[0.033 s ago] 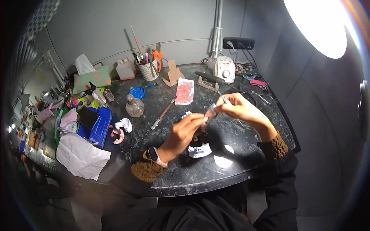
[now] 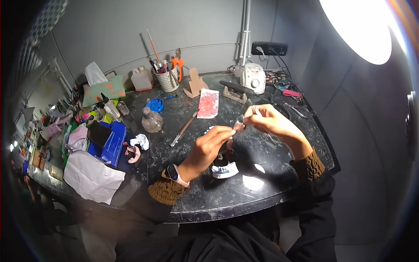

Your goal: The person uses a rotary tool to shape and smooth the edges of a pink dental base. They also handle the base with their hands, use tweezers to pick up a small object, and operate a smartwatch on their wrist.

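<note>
The left hand (image 2: pixel 209 146) is reaching in from about seven o'clock, its fingers drawn together in a pinch. Between thumb and fingertips it is holding a small, shiny, pink-and-grey piece (image 2: pixel 238 126), which is sitting above the bench (image 2: pixel 200 198) at the hand's two o'clock, right at the fingertips. The right hand (image 2: pixel 271 123) is coming in from four o'clock, its fingers curled nearly closed around a slim, pale, rod-like tool (image 2: pixel 258 112). The same piece is lying at this hand's nine o'clock, meeting the fingertips; whether they are also gripping it, I cannot tell.

Below the piece, between six and seven o'clock from it, a white, curved, plaster-like model (image 2: pixel 225 170) is resting on the dark, speckled bench, apart from both hands. At the left hand's ten o'clock, a long tool with a brown handle and a metal tip (image 2: pixel 184 129) is lying aslant. Farther out that way, a rounded, grey, translucent jar (image 2: pixel 152 121) is standing. At the piece's ten o'clock, a white rectangular card smeared with red (image 2: pixel 208 104) is lying flat. Well out at the left hand's nine o'clock, a pink horseshoe-shaped piece (image 2: pixel 135 155) is lying beside a crumpled-looking white lump (image 2: pixel 140 141).
</note>
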Tool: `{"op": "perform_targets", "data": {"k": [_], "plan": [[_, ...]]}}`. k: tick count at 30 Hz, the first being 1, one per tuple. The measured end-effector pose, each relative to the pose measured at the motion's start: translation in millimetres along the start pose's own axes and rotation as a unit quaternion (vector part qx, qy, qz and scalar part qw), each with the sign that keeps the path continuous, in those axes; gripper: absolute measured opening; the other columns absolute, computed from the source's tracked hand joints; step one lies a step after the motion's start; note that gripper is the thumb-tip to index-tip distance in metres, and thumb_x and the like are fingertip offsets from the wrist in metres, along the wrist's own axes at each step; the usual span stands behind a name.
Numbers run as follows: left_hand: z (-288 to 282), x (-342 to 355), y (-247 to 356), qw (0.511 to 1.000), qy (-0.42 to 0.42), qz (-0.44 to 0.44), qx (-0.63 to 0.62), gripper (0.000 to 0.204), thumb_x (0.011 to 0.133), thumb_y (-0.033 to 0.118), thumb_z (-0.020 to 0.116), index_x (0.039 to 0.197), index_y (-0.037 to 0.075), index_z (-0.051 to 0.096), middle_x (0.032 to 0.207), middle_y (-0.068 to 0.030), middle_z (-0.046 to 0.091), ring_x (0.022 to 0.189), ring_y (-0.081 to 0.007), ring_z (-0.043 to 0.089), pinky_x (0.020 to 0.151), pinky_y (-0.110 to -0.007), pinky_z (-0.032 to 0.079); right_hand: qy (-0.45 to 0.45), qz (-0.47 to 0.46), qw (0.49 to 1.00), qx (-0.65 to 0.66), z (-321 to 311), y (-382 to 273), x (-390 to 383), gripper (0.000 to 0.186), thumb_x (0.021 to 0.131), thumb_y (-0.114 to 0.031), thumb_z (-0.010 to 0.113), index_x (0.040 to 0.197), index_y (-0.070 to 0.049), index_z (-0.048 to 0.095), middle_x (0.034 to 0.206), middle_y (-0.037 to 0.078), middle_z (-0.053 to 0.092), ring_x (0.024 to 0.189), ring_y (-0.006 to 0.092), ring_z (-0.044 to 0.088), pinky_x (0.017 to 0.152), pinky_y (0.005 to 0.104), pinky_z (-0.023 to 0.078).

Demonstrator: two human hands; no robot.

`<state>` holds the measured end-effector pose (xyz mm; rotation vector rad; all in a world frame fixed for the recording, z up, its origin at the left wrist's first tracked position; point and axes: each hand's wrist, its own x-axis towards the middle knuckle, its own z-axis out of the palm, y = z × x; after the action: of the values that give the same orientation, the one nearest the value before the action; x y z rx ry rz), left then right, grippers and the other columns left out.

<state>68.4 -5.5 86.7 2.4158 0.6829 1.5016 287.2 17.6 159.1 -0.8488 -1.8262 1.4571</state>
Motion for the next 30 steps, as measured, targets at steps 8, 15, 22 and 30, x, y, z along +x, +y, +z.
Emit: {"op": "perform_targets", "data": {"k": [8, 15, 22, 30], "plan": [[20.2, 39.7, -5.3, 0.991, -0.052, -0.053, -0.107, 0.016, 0.074, -0.011, 0.065, 0.088, -0.003, 0.061, 0.084, -0.0082, 0.06, 0.077, -0.0174, 0.061, 0.067, -0.027, 0.05, 0.024, 0.015, 0.983, 0.181, -18.4, 32.4, -8.0, 0.02, 0.09, -0.027, 0.054, 0.087, -0.009, 0.061, 0.076, -0.004, 0.06, 0.045, 0.0021, 0.025, 0.042, 0.0204, 0.018], [25.4, 45.0, -17.0, 0.994, -0.088, -0.054, -0.04, 0.007, 0.083, -0.003, 0.058, 0.089, -0.002, 0.055, 0.084, -0.0116, 0.056, 0.074, -0.0271, 0.06, 0.065, -0.034, 0.047, 0.095, 0.036, 0.974, 0.201, -39.8, 57.8, -3.1, 0.019, 0.09, -0.024, 0.053, 0.085, -0.007, 0.061, 0.068, -0.006, 0.053, 0.045, 0.0022, 0.028, 0.041, 0.0205, 0.018], [17.8, 47.7, -21.5, 0.98, -0.151, -0.122, 0.035, 0.008, 0.085, 0.002, 0.058, 0.089, -0.002, 0.052, 0.082, -0.0117, 0.055, 0.073, -0.0264, 0.057, 0.066, -0.033, 0.045, 0.198, 0.052, 0.973, 0.109, -60.1, 81.0, 1.2, 0.014, 0.089, -0.021, 0.052, 0.082, -0.01, 0.058, 0.058, -0.009, 0.041, 0.043, 0.0012, 0.029, 0.039, 0.0202, 0.019], [2.4, 39.5, -35.8, 0.976, -0.112, -0.161, 0.1, 0.01, 0.081, 0.01, 0.065, 0.083, 0.0, 0.062, 0.081, -0.0105, 0.062, 0.075, -0.028, 0.062, 0.068, -0.033, 0.047, 0.35, -0.013, 0.936, -0.04, -102.2, 95.1, -6.2, 0.018, 0.089, -0.021, 0.051, 0.083, -0.005, 0.056, 0.07, -0.002, 0.053, 0.062, 0.0058, 0.045, 0.057, 0.0221, 0.037]]}}
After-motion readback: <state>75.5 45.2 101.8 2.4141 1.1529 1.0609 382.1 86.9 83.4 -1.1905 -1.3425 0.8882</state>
